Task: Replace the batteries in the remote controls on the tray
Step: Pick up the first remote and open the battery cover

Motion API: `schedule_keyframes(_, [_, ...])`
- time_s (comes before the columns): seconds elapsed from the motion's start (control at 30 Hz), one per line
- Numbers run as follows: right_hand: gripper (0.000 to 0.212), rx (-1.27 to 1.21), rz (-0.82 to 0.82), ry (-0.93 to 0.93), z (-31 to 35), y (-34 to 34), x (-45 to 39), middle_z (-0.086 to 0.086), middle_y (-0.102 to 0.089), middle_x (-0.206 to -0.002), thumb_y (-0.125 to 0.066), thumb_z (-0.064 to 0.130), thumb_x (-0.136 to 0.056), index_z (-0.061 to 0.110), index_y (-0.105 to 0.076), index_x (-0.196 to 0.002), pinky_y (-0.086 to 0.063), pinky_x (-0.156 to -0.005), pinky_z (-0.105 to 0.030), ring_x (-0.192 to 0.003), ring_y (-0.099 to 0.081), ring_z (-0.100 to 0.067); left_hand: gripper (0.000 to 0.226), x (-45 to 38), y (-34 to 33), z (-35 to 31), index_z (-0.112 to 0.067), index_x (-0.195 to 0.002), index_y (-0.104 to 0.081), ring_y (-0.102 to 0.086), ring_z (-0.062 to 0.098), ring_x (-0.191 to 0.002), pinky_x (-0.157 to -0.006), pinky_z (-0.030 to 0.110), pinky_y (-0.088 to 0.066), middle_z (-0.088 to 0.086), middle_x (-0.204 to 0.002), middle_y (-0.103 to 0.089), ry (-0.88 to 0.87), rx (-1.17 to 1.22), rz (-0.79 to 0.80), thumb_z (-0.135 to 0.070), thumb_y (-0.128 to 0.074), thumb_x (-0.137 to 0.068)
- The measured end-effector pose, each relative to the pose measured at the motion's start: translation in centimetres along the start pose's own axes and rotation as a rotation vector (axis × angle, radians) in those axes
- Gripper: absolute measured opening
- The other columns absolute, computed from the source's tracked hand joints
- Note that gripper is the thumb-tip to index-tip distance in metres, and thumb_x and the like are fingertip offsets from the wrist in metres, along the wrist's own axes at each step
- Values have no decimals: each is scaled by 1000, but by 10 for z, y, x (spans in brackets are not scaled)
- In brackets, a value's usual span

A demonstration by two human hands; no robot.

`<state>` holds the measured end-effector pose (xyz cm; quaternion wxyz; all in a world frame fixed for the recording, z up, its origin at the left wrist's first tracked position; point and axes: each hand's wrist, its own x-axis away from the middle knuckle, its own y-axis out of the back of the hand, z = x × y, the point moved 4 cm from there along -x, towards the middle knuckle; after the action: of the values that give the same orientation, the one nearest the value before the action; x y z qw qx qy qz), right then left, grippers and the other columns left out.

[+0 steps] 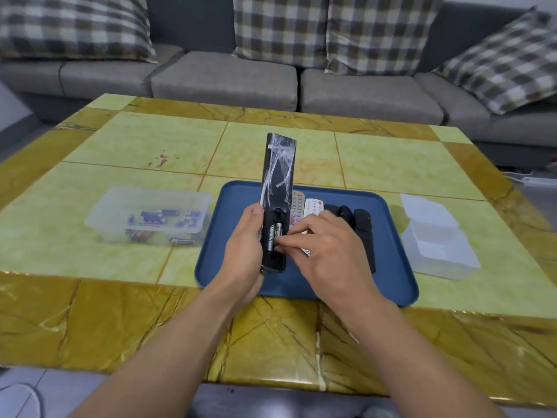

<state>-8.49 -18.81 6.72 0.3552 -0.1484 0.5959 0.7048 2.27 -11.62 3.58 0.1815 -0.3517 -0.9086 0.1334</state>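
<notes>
Left hand (245, 236) grips the long black plastic remote control (275, 200) by its near end, with the thumb on the left edge and the fingers curled behind it. It holds the remote over the left part of the blue plastic tray (391, 267), back side up, with the far end tipped up and away from the person. The long side of the remote points from the person toward the grey couch (223, 76). Bits of clear torn tape (278, 164) stick to its top half.

Right hand (328, 245) comes in from the right side, and its fingertips (281, 243) touch or pinch the silver and black battery (275, 236) that sits in the open slot near the bottom of the remote. The battery lies the same way as the remote, long side along long side. The right hand is the one at the battery; the left hand only keeps the remote steady. I think the battery is being pulled out or pushed in, but I cannot tell which.

Going from big to small around them: the yellow and green tiled counter (135, 140) holds the tray. More remotes, white (313, 206) and black (363, 227), lie on the tray behind the right hand. A clear plastic box of batteries (150, 218) sits well to the left of the tray, nearer the left hand. Two clear plastic tubs (434, 233) sit to the right, nearer the right hand.
</notes>
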Motion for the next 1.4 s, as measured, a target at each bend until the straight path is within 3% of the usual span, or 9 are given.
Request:
schedule_keyframes(0.13, [6,71,1,101,3,0,-4,7,-68,-83,-77,26,-86,27,-81,-89,-47,-64,-38,-76,-57,-20,44,1,-1,-1,-11,-107,-73,-68,16,-71,-64,29,-50,7,-87,-77,86,33,-8,-38,-38,-108])
schedule_keyframes(0.33, [25,217,-53,197,9,-5,-2,4,-69,-92,-62,3,-88,22,-76,-95,-41,-68,-37,-80,-59,-25,49,-3,1,-6,0,-116,-68,-76,23,-87,-69,31,-62,17,-103,-77,196,122,-37,-38,-39,-108])
schedule_keyframes(0.57, [18,107,-65,52,0,-13,-1,1,-65,-91,-61,23,-97,20,-76,-107,-40,-65,-35,-78,-57,-23,45,-4,-3,-7,2,-120,-66,-74,20,-72,-56,27,-58,16,-96,-77,216,189,-73,-35,-44,-107])
schedule_keyframes(0.67, [29,0,-72,-40,-4,-11,-4,-1,-64,-90,-51,28,-99,18,-75,-112,-45,-64,-41,-78,-57,-25,44,-2,-8,-7,-4,-123,-68,-72,29,-103,-88,39,-58,18,-115,-74,199,154,-31,-38,-45,-106])
schedule_keyframes(0.73, [28,-45,-63,-93,-2,-9,-5,-1,-63,-91,-53,28,-99,18,-75,-114,-46,-66,-44,-80,-56,-24,45,-2,-8,-5,-6,-123,-69,-67,33,-117,-98,43,-54,17,-118,-73,195,151,-4,-39,-45,-106])
schedule_keyframes(0.9, [20,-160,-44,-175,0,-3,-9,3,-61,-93,-67,22,-95,15,-76,-111,-47,-78,-31,-88,-55,-16,48,-2,-5,-4,-5,-125,-68,-68,31,-116,-96,41,-56,17,-120,-73,180,146,46,-40,-41,-107])
schedule_keyframes(1.13, [12,-236,-41,-238,4,3,-16,2,-62,-86,-70,16,-92,14,-79,-99,-41,-78,-15,-85,-56,-14,46,2,-5,-5,-8,-124,-70,-73,23,-96,-71,32,-60,13,-114,-75,168,122,87,-39,-39,-108])
schedule_keyframes(1.3, [14,-204,-13,-127,9,6,-18,1,-62,-83,-75,18,-87,15,-80,-100,-42,-77,-19,-82,-54,-14,51,-2,0,-9,-5,-129,-66,-65,31,-121,-98,40,-54,17,-125,-70,183,158,84,-42,-38,-108])
schedule_keyframes(1.4, [14,-158,44,-37,11,3,-15,1,-63,-84,-78,20,-85,17,-81,-98,-38,-76,-15,-82,-52,-13,52,-5,3,-11,-3,-128,-65,-64,32,-123,-110,43,-46,17,-124,-71,187,146,75,-42,-38,-108])
